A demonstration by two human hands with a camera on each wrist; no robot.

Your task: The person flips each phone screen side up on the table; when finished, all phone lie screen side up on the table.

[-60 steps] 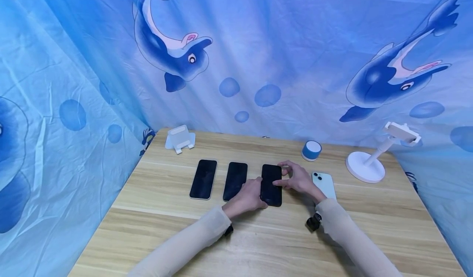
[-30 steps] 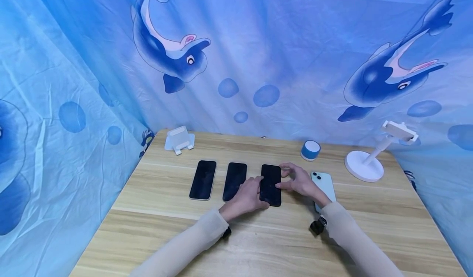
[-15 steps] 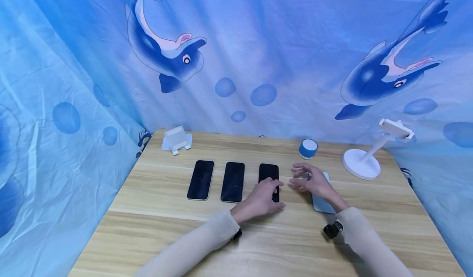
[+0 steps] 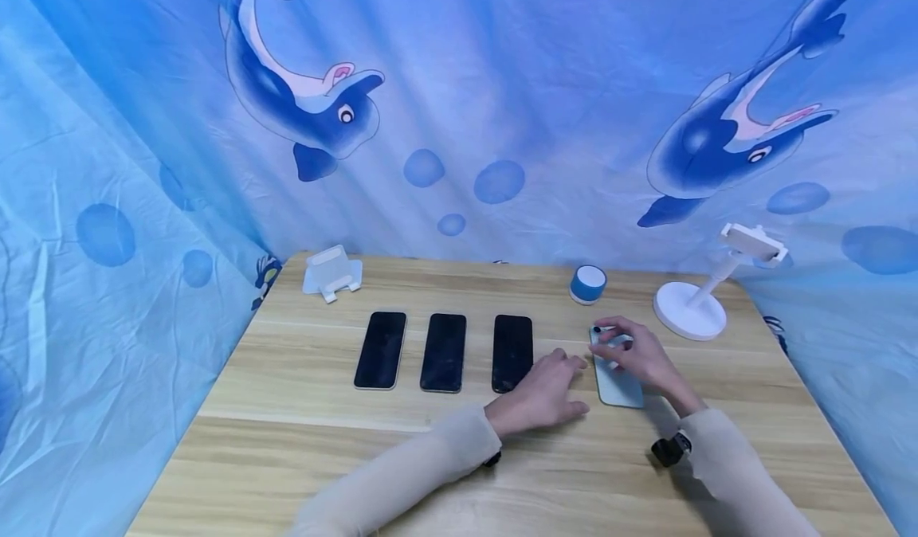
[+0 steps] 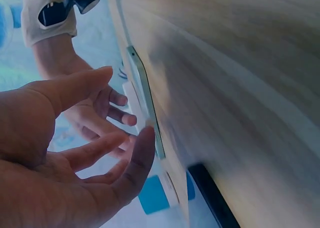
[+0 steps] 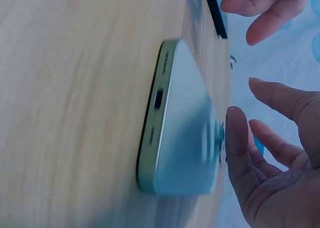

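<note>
A pale green smartphone [image 4: 621,390] lies on the table with its back and cameras upward. My right hand [image 4: 638,355] hovers over its upper part, fingers loosely bent and holding nothing; in the right wrist view its fingertips are by the camera end of the green smartphone [image 6: 187,128]. Between that phone and a black-screened smartphone [image 4: 512,352] is my left hand [image 4: 541,393], fingers spread. The left hand [image 5: 75,153] holds nothing in its own wrist view. Farther left, two more dark smartphones, the middle one [image 4: 443,352] and the leftmost one [image 4: 380,350], lie screen up in a row.
At the back left of the wooden table [image 4: 301,441] stands a white folding phone stand [image 4: 332,270]. A small blue and white cylinder [image 4: 588,284] stands at the back. On the right is a white round-based phone holder [image 4: 690,311]. A blue dolphin-printed curtain [image 4: 459,107] hangs behind.
Both hands have left the third dark smartphone and moved right. The right hand has come over the green smartphone, and the left hand follows. The view has turned slightly right.
</note>
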